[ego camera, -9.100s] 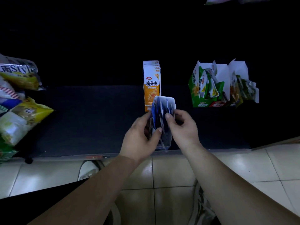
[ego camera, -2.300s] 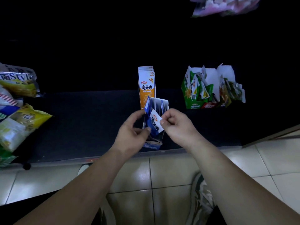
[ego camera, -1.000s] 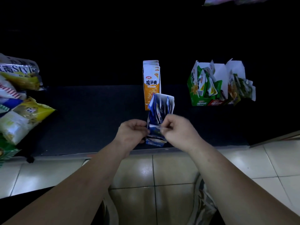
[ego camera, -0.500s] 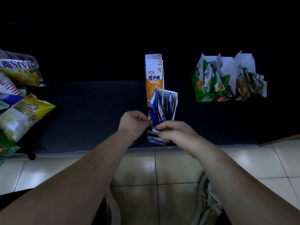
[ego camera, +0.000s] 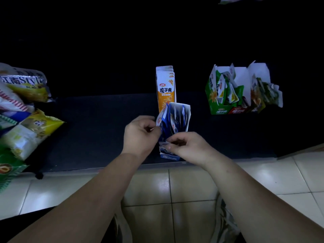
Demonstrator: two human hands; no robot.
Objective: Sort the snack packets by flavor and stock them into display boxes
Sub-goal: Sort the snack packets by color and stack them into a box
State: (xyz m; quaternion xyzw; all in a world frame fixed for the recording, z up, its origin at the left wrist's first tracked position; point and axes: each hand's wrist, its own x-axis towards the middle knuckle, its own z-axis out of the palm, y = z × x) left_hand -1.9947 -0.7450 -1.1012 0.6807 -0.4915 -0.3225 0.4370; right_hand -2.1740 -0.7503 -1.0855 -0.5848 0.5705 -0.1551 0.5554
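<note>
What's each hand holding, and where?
Left hand: blue-and-white snack packet, top corner. Right hand: blue cardboard display box, seemingly its low front edge.

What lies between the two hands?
In the head view, the blue box, full of blue packets, stands between the left hand and the right hand.

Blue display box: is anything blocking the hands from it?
Nothing visible does. The left hand pinches a blue packet at the left side of the blue display box; the right hand pinches another at its front.
</note>
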